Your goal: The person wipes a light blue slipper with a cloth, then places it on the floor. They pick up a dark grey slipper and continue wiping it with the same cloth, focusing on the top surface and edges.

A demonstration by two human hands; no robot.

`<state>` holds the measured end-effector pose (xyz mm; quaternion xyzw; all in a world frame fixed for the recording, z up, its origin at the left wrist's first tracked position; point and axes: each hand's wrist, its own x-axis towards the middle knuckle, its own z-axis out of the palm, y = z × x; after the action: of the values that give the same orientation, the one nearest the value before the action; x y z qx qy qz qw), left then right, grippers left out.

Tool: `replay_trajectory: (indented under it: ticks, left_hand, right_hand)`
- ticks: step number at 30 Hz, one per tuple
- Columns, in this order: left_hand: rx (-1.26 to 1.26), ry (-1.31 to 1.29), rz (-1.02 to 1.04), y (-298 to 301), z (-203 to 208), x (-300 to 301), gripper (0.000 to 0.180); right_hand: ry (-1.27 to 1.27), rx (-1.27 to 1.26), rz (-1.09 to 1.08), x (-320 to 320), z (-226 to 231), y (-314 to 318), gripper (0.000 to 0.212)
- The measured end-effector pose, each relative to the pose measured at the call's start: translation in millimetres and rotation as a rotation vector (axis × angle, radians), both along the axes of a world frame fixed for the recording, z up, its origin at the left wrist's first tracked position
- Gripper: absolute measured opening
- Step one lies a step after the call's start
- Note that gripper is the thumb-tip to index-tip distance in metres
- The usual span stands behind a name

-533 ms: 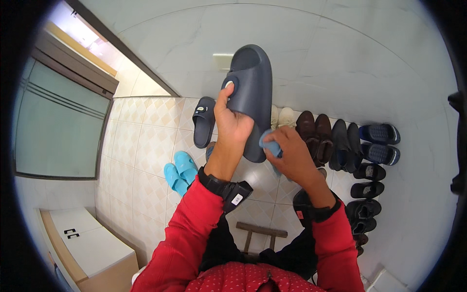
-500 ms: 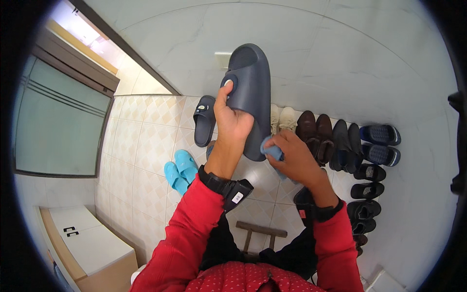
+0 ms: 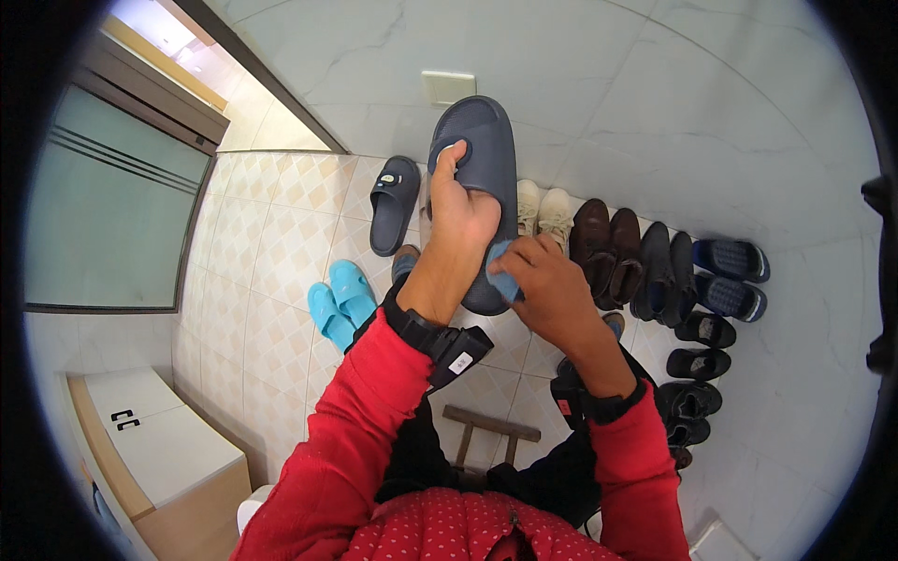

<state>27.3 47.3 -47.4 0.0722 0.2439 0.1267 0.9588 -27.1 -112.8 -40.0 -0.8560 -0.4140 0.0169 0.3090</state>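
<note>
A dark grey-blue slide slipper (image 3: pixel 493 154) is held up in front of me, its toe end pointing away. My left hand (image 3: pixel 458 215) grips it at the strap, with the thumb over a round badge on its side. In my right hand (image 3: pixel 554 285) is a small blue cloth (image 3: pixel 503 273), pinched by the fingers and pressed on the heel part of the footbed. The matching dark slipper (image 3: pixel 394 206) lies on the tiled floor to the left, beyond my left wrist.
Light blue slippers (image 3: pixel 342 297) lie on the left. White shoes (image 3: pixel 554 210), brown shoes (image 3: pixel 606 248) and several dark pairs line the wall at right. A wooden stool (image 3: pixel 491 423) stands between my legs; a white cabinet (image 3: pixel 159 430) is at lower left.
My right hand has moved left with the cloth, from the slipper's right edge onto its heel surface. The held slipper sits slightly lower. The view has shifted a little.
</note>
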Motion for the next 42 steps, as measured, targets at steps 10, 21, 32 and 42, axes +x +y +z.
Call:
replay_trajectory:
  ticks: [10,21,32,42]
  left_hand:
    - [0.003,0.009,0.014,-9,1,1,0.037]
    - [-0.041,0.04,-0.052,-8,-7,-2,0.035]
    - [-0.084,-0.005,-0.07,-6,-12,3,0.037]
    - [-0.024,-0.106,-0.113,-8,3,-3,0.037]
  right_hand:
    - [-0.277,0.11,0.099,-12,-22,19,0.017]
    - [-0.031,0.03,0.253,-30,-39,24,0.023]
    - [0.339,0.097,0.175,2,0,-7,0.032]
    - [0.419,-0.06,0.235,7,5,-13,0.031]
